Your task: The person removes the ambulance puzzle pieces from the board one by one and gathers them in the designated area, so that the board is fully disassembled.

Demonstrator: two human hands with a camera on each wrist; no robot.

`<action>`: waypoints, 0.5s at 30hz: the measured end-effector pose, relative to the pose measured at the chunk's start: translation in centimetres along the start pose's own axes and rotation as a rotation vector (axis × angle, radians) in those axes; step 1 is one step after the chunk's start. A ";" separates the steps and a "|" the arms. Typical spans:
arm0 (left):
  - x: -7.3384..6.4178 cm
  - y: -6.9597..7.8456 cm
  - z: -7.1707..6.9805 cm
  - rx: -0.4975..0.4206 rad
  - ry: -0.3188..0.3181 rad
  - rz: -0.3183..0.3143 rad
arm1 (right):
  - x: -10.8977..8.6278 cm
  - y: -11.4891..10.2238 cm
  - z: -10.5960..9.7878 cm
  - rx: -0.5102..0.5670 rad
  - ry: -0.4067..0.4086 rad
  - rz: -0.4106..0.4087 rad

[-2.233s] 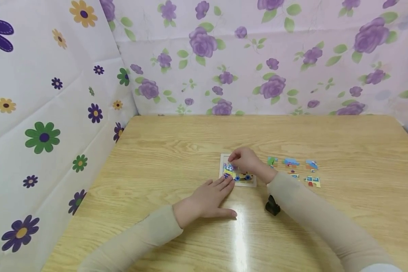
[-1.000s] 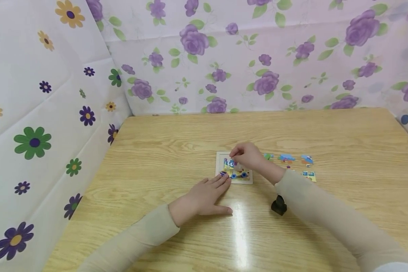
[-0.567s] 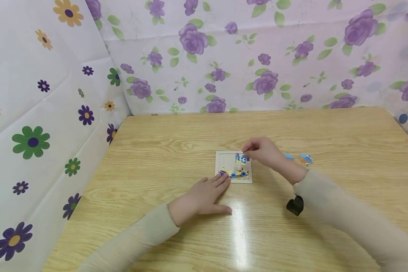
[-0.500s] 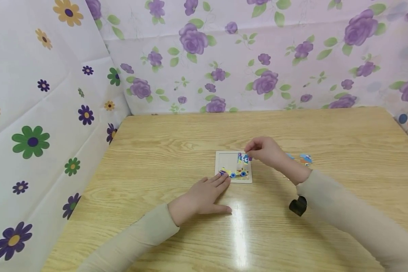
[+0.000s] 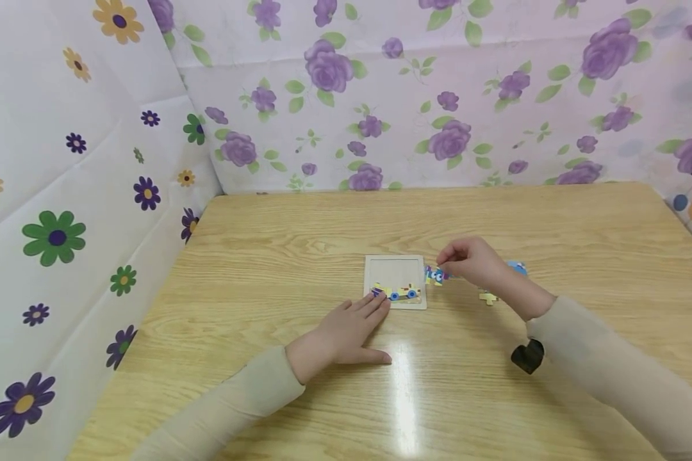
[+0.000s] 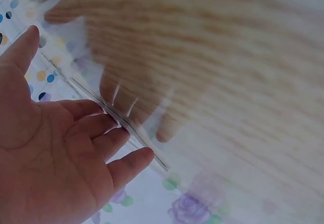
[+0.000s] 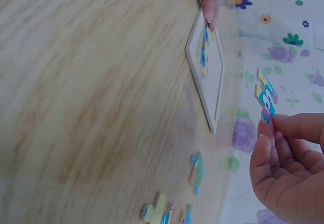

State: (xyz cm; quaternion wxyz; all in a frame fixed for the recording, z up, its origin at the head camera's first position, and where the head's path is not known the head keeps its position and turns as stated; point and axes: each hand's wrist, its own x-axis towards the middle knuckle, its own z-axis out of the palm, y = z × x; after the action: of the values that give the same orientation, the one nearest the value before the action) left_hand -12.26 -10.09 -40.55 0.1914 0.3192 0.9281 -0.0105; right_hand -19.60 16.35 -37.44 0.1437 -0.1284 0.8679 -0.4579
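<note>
My right hand (image 5: 475,262) pinches a jigsaw piece (image 5: 435,276) printed with cartoon eyes, between thumb and fingertips. It holds the piece raised just past the right edge of a square puzzle tray (image 5: 367,272). In the right wrist view the jigsaw piece (image 7: 267,98) is tilted in the pinch. My left hand (image 5: 346,333) lies with fingers extended, fingertips on the tray's lower left corner. Yellow joined pieces with blue wheels (image 5: 403,293) fill the tray's bottom row, partly under those fingertips; bare backing shows above. The left wrist view shows straight fingers at the tray's thin edge.
Loose jigsaw pieces, among them a yellow one (image 5: 488,297) and a blue one (image 5: 518,266), lie right of the tray, partly hidden by the right arm. A small black object (image 5: 527,356) shows at the right cuff. Flowered cloth (image 5: 323,128) hangs behind the wooden table (image 5: 288,237).
The right hand has carried the eyed piece from above the tray's left part out past its right edge, uncovering the tray's upper area. The left hand has stayed on the corner.
</note>
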 end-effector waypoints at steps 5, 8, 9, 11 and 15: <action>0.0 0.1 0.0 0.014 0.001 0.001 | -0.4 1.1 -0.5 -0.009 0.001 0.012; 0.0 0.1 0.0 0.024 0.004 0.000 | -0.6 1.8 -0.9 -0.020 0.010 0.013; 0.0 0.1 0.0 0.028 0.004 0.001 | -0.7 2.1 -1.0 -0.025 0.013 0.012; 0.0 0.1 0.0 0.033 0.006 0.005 | -0.9 2.6 -1.2 -0.031 0.015 0.016; -0.1 0.0 0.1 0.033 0.008 0.010 | -0.9 3.7 -1.3 -0.053 -0.001 0.017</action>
State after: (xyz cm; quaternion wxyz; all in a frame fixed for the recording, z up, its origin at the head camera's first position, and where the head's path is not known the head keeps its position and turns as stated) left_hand -12.15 -10.13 -40.57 0.1822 0.3269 0.9270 -0.0237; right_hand -19.55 19.62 -39.68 0.1448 -0.1250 0.8807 -0.4334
